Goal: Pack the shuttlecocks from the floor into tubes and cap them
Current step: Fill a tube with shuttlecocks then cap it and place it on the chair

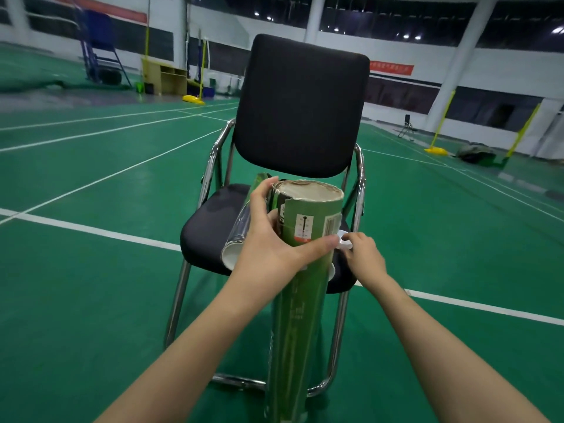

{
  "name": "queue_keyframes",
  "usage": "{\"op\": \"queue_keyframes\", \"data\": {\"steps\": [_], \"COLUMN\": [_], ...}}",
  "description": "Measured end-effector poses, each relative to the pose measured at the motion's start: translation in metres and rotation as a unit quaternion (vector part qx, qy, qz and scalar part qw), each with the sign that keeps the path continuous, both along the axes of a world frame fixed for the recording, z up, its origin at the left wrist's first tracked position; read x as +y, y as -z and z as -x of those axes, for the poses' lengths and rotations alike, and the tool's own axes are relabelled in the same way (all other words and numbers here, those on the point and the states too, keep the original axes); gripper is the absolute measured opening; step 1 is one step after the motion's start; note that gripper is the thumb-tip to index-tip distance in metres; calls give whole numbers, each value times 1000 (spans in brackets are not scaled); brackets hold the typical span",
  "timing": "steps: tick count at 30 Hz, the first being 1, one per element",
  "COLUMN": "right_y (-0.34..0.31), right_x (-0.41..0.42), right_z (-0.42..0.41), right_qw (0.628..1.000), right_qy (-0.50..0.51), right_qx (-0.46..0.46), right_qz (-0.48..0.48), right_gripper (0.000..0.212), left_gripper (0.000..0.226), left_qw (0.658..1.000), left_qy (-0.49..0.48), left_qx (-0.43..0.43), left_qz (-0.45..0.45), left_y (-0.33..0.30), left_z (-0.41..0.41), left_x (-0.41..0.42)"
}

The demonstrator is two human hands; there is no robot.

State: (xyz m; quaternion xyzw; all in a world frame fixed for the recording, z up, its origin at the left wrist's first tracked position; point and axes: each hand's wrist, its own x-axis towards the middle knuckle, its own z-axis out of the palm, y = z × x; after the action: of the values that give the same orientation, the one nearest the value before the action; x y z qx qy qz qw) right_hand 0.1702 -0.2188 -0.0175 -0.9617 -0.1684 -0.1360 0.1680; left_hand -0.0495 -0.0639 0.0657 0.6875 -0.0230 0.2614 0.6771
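Before the black chair [300,117] on the green court floor [91,270], my left hand [268,242] curls its fingers round the upright, uncapped green tube [300,270], its white label too blurred to read, while my right hand [364,254] pinches a white cap [343,242] on the seat.

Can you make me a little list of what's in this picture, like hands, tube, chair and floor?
place: indoor badminton hall
left hand: grips the green tube near its open top
right hand: pinches a white cap on the seat
green tube: upright, top uncapped
second tube: lying on the seat, behind the left hand
chair: black, chrome frame
floor: green with white lines
shuttlecocks: none visible
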Motion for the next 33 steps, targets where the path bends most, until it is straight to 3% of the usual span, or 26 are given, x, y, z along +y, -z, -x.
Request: {"op": "queue_keyframes", "data": {"steps": [9,14,19,26,33], "right_y": [2,-14,-38,-102,-109], "right_x": [6,2,-6,-17,-17], "right_z": [-7,24,74,171,227], "right_qw": [998,995,975,936,942], "right_qy": [31,34,-45,-152,-246], "right_qx": [-35,-67,-42,-82,-19], "right_qz": [41,-66,-214,-307,-227], "right_gripper": [11,5,6,9,9], "left_gripper": [93,92,94,94,93], "left_qw": [999,999,999,998,997], "left_qy": [21,20,13,10,35], "left_qx": [8,12,18,30,42], "left_qz": [-29,-30,-36,-45,-53], "left_y": [6,9,5,16,48], "left_z": [5,13,27,44,51], "left_x": [9,8,-3,-14,-28]}}
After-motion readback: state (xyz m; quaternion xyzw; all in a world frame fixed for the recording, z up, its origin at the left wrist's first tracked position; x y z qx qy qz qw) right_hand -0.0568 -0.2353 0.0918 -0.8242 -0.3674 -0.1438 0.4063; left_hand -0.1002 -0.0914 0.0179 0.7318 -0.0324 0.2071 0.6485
